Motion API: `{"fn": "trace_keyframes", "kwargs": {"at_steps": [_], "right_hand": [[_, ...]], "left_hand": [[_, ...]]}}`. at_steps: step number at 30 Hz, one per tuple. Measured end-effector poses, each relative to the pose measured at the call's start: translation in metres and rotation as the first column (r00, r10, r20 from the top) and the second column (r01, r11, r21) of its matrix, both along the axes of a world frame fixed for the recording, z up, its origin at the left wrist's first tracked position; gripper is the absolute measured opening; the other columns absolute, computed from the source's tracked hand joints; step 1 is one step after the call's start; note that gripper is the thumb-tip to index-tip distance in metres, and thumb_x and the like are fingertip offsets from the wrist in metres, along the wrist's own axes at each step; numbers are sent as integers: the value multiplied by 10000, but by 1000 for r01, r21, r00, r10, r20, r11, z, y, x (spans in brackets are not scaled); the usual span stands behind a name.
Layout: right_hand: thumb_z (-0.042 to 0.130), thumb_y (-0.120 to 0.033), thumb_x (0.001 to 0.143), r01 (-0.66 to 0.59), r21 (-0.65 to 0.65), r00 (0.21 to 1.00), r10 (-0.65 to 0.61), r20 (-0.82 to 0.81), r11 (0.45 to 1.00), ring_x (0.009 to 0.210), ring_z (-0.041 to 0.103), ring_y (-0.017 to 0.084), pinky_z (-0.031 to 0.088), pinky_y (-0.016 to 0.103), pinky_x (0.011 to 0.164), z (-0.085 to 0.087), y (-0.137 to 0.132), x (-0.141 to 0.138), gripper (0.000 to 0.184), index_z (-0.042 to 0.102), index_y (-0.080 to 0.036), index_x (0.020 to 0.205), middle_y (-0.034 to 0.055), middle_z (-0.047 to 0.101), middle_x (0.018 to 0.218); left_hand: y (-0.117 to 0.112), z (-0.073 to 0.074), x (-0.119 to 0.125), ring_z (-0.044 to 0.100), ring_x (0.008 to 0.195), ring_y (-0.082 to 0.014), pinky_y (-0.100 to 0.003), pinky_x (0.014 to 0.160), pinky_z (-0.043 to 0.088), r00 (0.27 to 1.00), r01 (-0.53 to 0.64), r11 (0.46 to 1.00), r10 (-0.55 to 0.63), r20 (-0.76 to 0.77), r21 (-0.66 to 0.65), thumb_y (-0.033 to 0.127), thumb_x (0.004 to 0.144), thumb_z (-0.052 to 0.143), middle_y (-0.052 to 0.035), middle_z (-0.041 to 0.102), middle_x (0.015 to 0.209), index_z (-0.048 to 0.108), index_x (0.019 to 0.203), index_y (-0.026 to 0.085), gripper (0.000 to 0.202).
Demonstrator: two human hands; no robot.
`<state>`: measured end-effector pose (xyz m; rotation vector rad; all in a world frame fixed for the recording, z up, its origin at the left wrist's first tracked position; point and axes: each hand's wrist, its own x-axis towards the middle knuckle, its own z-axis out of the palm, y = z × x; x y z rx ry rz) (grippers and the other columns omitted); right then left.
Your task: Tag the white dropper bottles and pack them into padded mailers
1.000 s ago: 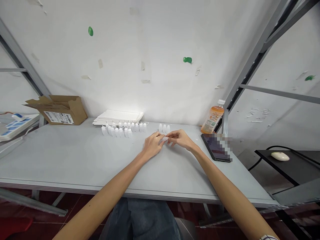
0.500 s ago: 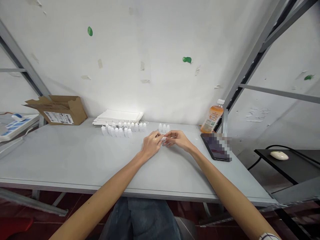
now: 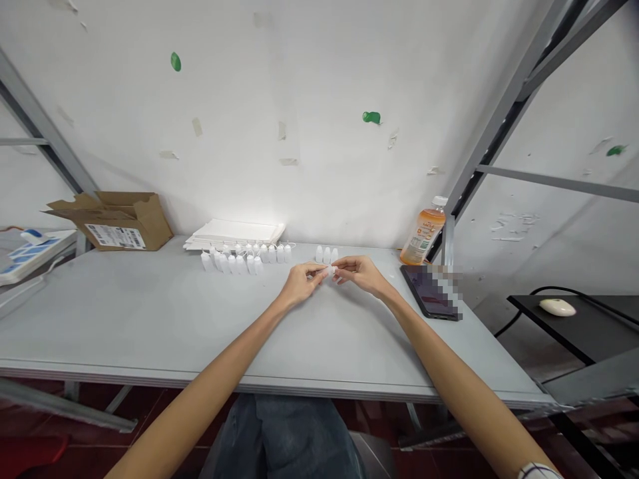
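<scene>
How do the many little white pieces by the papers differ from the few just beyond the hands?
Number: the larger group has over a dozen pieces, the smaller group three.
Layout: the larger group stands in uneven rows before the papers; the smaller group forms one short row.
Tops: the larger group shows thin white strands at some tops; on the smaller group I can't make out any.
Both are white and upright on the table.

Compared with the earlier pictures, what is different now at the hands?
The left hand has shifted slightly forward, its fingers now straighter. It and the right hand still hold a small white piece; nothing was visibly let go. The three white pieces behind, the phone and the orange bottle stayed in place.
</scene>
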<state>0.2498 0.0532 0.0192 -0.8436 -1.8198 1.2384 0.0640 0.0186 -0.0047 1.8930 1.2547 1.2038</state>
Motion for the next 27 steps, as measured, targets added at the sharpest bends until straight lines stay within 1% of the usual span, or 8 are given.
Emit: {"fn": "trace_keyframes", "kwargs": {"at_steps": [3, 6, 10, 14, 17, 22, 24, 27], "right_hand": [[724, -425, 696, -55, -23, 997, 56, 54, 998, 694, 683, 209, 568, 350, 651, -3, -1, 1, 350, 683, -113, 849, 80, 696, 729], [725, -444, 701, -90, -45, 993, 93, 70, 995, 678, 688, 215, 565, 334, 622, -7, -1, 1, 359, 663, -117, 837, 78, 692, 688], [739, -432, 692, -78, -51, 997, 79, 24, 996, 635, 672, 194, 563, 319, 591, -9, -3, -1, 348, 636, -123, 814, 62, 673, 655], [760, -420, 659, -57, -73, 996, 52, -70, 996, 624, 642, 174, 575, 347, 602, -8, -6, -6, 342, 637, -126, 786, 38, 642, 655], [790, -403, 619, -43, -121, 991, 28, -127, 992, 628, 628, 168, 583, 366, 614, -9, -7, -8, 345, 639, -129, 765, 29, 626, 669], [814, -383, 589, -13, -175, 989, -13, -150, 984, 599, 619, 151, 586, 381, 660, -9, -9, -9, 344, 643, -123, 734, 26, 629, 650], [814, -384, 587, -14, -176, 991, -11, -136, 984, 602, 620, 149, 585, 382, 675, -6, -9, -8, 343, 650, -121, 733, 26, 633, 642], [808, -389, 593, -2, -142, 996, -12, -92, 990, 612, 630, 153, 581, 382, 691, 0, -9, -6, 340, 660, -121, 740, 21, 636, 632]], "left_hand": [[1, -1, -4, 589, 657, -139, -238, 542, 447, 999, 25, 999, -24, 32, -33, 366, 818, 593, -74, 703, 926, 740, 991, 160, 307], [3, -4, -7, 618, 718, -155, -252, 604, 468, 999, 35, 999, -35, 6, -5, 370, 787, 638, -78, 714, 949, 756, 933, 168, 276], [5, -8, -8, 636, 779, -170, -263, 639, 481, 1000, 6, 999, -6, 3, 53, 365, 752, 684, -76, 719, 966, 756, 932, 181, 267], [5, -10, -8, 628, 730, -156, -252, 578, 468, 998, -42, 984, 49, -34, 172, 326, 756, 691, -66, 722, 958, 757, 917, 191, 220], [3, -12, -8, 634, 736, -152, -249, 591, 481, 989, -22, 945, 68, -130, 327, 280, 806, 644, -54, 719, 932, 750, 906, 199, 167], [0, -13, -7, 648, 814, -177, -305, 736, 512, 920, 61, 824, 173, -353, 563, 160, 856, 538, -84, 702, 934, 719, 929, 177, 196], [-1, -12, -5, 647, 816, -178, -307, 735, 518, 925, 39, 845, 172, -339, 534, 178, 854, 543, -91, 701, 951, 716, 939, 175, 193], [-1, -6, -4, 642, 778, -164, -263, 655, 514, 979, -45, 945, 106, -172, 323, 296, 839, 591, -79, 712, 942, 731, 932, 179, 205]]}}
